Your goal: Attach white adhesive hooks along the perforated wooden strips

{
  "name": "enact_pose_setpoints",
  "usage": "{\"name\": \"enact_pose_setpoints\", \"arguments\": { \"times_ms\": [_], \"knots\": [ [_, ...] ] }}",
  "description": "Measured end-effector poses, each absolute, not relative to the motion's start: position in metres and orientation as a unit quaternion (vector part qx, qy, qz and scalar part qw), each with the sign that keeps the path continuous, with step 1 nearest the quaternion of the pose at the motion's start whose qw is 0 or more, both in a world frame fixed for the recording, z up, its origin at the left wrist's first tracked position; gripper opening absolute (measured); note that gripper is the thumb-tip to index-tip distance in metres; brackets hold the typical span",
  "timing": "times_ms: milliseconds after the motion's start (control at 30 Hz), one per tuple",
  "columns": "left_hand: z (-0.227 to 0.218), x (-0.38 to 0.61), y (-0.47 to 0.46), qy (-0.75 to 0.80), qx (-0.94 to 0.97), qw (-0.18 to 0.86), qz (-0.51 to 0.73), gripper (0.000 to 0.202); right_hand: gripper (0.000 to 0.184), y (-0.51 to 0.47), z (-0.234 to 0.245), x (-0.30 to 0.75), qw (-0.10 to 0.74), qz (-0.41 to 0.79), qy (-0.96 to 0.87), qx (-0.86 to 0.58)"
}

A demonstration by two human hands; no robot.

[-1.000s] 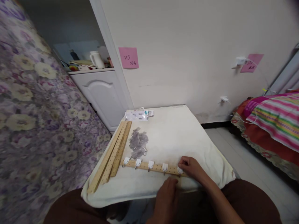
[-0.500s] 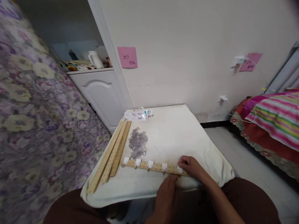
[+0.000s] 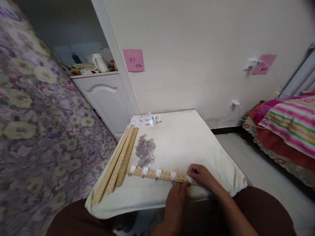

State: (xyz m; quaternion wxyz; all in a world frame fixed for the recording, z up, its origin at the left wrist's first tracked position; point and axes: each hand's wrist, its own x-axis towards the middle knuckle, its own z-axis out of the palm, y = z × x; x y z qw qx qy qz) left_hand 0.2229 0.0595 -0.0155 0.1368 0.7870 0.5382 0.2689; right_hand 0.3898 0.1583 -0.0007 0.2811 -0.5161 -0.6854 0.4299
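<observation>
A perforated wooden strip (image 3: pixel 164 176) lies crosswise near the front of the table, with several white hooks (image 3: pixel 158 173) spaced along it. At its right end, my right hand (image 3: pixel 200 175) has its fingers closed in a pinch on the upper edge of the last white hook (image 3: pixel 189 179). My left hand (image 3: pixel 176 200) rests at the strip's near edge, fingers stretched out and touching the wood just left of that hook. Behind the strip's left part is a pile of small grey, translucent packets (image 3: pixel 145 150).
More perforated wooden strips (image 3: pixel 120 160) lie side by side along the table's left edge. Packaged hooks (image 3: pixel 144 121) sit at the back left corner. A pale cloth (image 3: pixel 182 141) covers the table. A floral curtain (image 3: pixel 49 131) hangs at left; a bed (image 3: pixel 287 121) stands at right.
My left hand has shifted slightly, its fingertips a bit nearer the strip's edge. My right hand stays at the last hook.
</observation>
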Motion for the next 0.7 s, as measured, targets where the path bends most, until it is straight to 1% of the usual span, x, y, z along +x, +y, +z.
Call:
{"name": "enact_pose_setpoints", "arguments": {
  "times_ms": [233, 700],
  "knots": [
    [-0.0138, 0.2254, 0.0630, 0.543, 0.789, 0.149, 0.244, 0.055, 0.009, 0.1583, 0.0033, 0.3897, 0.286, 0.444, -0.673, -0.517],
    [-0.0195, 0.2255, 0.0670, 0.557, 0.791, 0.125, 0.222, 0.052, 0.010, 0.1565, 0.0059, 0.3902, 0.281, 0.435, -0.683, -0.516]
  ]
}}
